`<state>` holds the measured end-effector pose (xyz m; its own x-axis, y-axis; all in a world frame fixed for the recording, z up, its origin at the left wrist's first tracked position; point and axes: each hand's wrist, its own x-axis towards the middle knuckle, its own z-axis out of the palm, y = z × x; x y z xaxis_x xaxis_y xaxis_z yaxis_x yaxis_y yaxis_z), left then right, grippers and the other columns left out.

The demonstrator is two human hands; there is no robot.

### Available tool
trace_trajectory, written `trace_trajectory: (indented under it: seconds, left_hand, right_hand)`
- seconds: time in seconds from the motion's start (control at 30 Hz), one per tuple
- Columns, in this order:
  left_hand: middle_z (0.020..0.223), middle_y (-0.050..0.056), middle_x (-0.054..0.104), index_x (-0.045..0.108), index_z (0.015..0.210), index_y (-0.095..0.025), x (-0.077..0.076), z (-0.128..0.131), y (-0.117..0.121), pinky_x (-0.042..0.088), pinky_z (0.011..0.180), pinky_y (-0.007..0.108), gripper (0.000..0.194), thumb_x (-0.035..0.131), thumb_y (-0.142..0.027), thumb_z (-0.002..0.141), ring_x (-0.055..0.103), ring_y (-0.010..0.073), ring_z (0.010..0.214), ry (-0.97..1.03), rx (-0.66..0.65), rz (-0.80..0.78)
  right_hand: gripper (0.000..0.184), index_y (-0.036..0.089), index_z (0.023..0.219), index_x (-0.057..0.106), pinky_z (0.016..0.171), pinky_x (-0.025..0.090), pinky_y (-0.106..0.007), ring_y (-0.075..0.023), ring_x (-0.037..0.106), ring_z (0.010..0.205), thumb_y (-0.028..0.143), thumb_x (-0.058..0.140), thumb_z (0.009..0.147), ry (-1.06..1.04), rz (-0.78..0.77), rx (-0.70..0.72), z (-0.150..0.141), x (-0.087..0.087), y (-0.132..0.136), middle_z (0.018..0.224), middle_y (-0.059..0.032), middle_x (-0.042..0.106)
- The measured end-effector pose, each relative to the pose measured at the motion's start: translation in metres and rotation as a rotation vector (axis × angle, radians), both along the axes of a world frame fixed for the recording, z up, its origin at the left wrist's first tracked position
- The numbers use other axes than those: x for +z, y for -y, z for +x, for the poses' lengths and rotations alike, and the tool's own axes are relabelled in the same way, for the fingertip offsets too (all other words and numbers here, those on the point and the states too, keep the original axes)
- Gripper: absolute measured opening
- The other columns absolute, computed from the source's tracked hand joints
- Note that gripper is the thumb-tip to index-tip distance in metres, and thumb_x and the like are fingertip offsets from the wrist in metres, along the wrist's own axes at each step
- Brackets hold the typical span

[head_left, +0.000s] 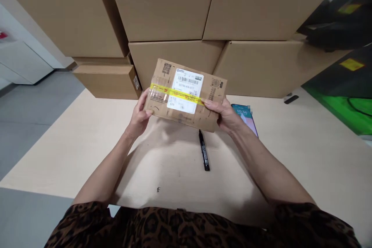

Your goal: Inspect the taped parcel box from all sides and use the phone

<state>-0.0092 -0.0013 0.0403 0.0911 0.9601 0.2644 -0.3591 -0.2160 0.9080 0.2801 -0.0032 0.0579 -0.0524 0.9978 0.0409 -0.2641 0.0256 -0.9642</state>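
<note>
A small cardboard box (158,102) is held up over the table, tilted with its right side lower. Its face carries a white shipping label (186,79), crossed by a strip of yellow tape (174,92). My left hand (140,115) grips the left edge, thumb on the face. At the right end my right hand (225,114) is closed on the box, its thumb lying near the end of the yellow tape. Below the box, a black marker (204,151) lies on the table. Just right of my right hand is a phone (245,118) with its screen lit, partly covered by that hand.
Large cardboard boxes (162,4) are stacked along the back of the pale table (52,143). A smaller box (107,81) sits at the back left. At the back right are a small black object (291,99), dark bags (334,31) and something green (343,112).
</note>
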Motion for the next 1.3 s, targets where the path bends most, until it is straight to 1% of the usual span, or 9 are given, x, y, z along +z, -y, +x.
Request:
trace_trajectory:
  seconds: [0.13, 0.27, 0.37, 0.5, 0.67, 0.8, 1.03, 1.13, 1.3]
  left_hand:
    - [0.158, 0.009, 0.062, 0.064, 0.144, -0.027, -0.005, -0.002, 0.002, 0.046, 0.125, 0.048, 0.087, 0.093, -0.042, 0.063, 0.049, 0.0402, 0.155, -0.065, -0.177, -0.020]
    - [0.141, 0.016, 0.074, 0.062, 0.145, -0.021, -0.003, 0.000, 0.004, 0.057, 0.115, 0.055, 0.086, 0.089, -0.059, 0.072, 0.065, 0.0432, 0.139, -0.131, -0.252, -0.158]
    - [0.129, 0.016, 0.080, 0.062, 0.144, -0.019, -0.001, 0.007, 0.006, 0.060, 0.110, 0.054, 0.086, 0.089, -0.058, 0.073, 0.072, 0.0420, 0.129, -0.121, -0.219, -0.142]
    - [0.127, 0.016, 0.081, 0.063, 0.144, -0.019, -0.002, 0.012, 0.009, 0.062, 0.108, 0.052, 0.087, 0.091, -0.055, 0.071, 0.075, 0.0400, 0.125, -0.064, -0.153, -0.105]
    - [0.116, 0.015, 0.084, 0.069, 0.137, -0.017, 0.000, 0.009, 0.012, 0.066, 0.103, 0.050, 0.088, 0.095, -0.060, 0.065, 0.078, 0.0408, 0.119, -0.093, -0.149, -0.119]
    - [0.114, 0.012, 0.085, 0.070, 0.135, -0.018, 0.007, 0.008, 0.014, 0.067, 0.100, 0.048, 0.085, 0.096, -0.055, 0.062, 0.080, 0.0401, 0.115, -0.031, -0.045, -0.080]
    - [0.123, 0.014, 0.083, 0.066, 0.142, -0.021, 0.008, 0.002, 0.012, 0.065, 0.105, 0.050, 0.091, 0.098, -0.053, 0.063, 0.076, 0.0406, 0.126, -0.066, -0.143, 0.040]
    - [0.127, 0.016, 0.081, 0.061, 0.148, -0.022, 0.007, -0.001, 0.012, 0.063, 0.108, 0.051, 0.096, 0.097, -0.055, 0.065, 0.073, 0.0409, 0.131, -0.074, -0.150, 0.075]
    - [0.139, 0.017, 0.075, 0.050, 0.159, -0.025, 0.008, -0.005, 0.012, 0.058, 0.114, 0.053, 0.113, 0.102, -0.045, 0.061, 0.068, 0.0411, 0.138, -0.123, -0.164, 0.101]
  right_hand:
    - [0.073, 0.026, 0.124, 0.067, 0.103, 0.064, -0.060, -0.0389, 0.076, 0.118, 0.040, 0.094, 0.057, -0.156, -0.055, -0.047, -0.005, 0.002, 0.004, 0.123, -0.0078, 0.081]
    - [0.102, 0.035, 0.145, 0.056, 0.114, 0.057, -0.063, -0.0379, 0.071, 0.130, 0.032, 0.100, 0.053, -0.051, 0.077, -0.023, 0.000, 0.004, 0.011, 0.132, -0.0042, 0.076]
    - [0.124, 0.042, 0.162, 0.036, 0.125, 0.046, -0.065, -0.0369, 0.061, 0.144, 0.039, 0.101, 0.056, 0.014, 0.148, 0.052, 0.004, -0.001, 0.010, 0.150, -0.0036, 0.067]
    - [0.131, 0.043, 0.169, 0.022, 0.129, 0.038, -0.068, -0.0374, 0.056, 0.150, 0.046, 0.097, 0.062, 0.032, 0.204, 0.121, 0.008, -0.008, 0.004, 0.161, -0.0054, 0.059]
    - [0.137, 0.044, 0.171, 0.017, 0.128, 0.038, -0.071, -0.0390, 0.052, 0.153, 0.046, 0.098, 0.060, 0.128, 0.281, 0.160, 0.014, -0.005, 0.003, 0.166, -0.0060, 0.053]
    - [0.144, 0.045, 0.172, 0.004, 0.126, 0.042, -0.068, -0.0385, 0.050, 0.155, 0.051, 0.097, 0.062, 0.173, 0.286, 0.266, 0.012, -0.004, 0.007, 0.174, -0.0070, 0.043]
    - [0.146, 0.044, 0.172, -0.003, 0.128, 0.040, -0.067, -0.0414, 0.043, 0.158, 0.080, 0.085, 0.062, 0.386, 0.487, 0.170, 0.015, -0.005, 0.006, 0.174, -0.0056, 0.037]
    - [0.145, 0.047, 0.171, -0.008, 0.127, 0.042, -0.066, -0.0405, 0.045, 0.157, 0.081, 0.084, 0.064, 0.435, 0.497, 0.212, 0.019, -0.002, 0.007, 0.176, -0.0032, 0.035]
    - [0.141, 0.048, 0.171, 0.000, 0.129, 0.041, -0.064, -0.0401, 0.044, 0.157, 0.080, 0.087, 0.064, 0.434, 0.588, 0.110, 0.020, -0.001, 0.009, 0.176, -0.0032, 0.033]
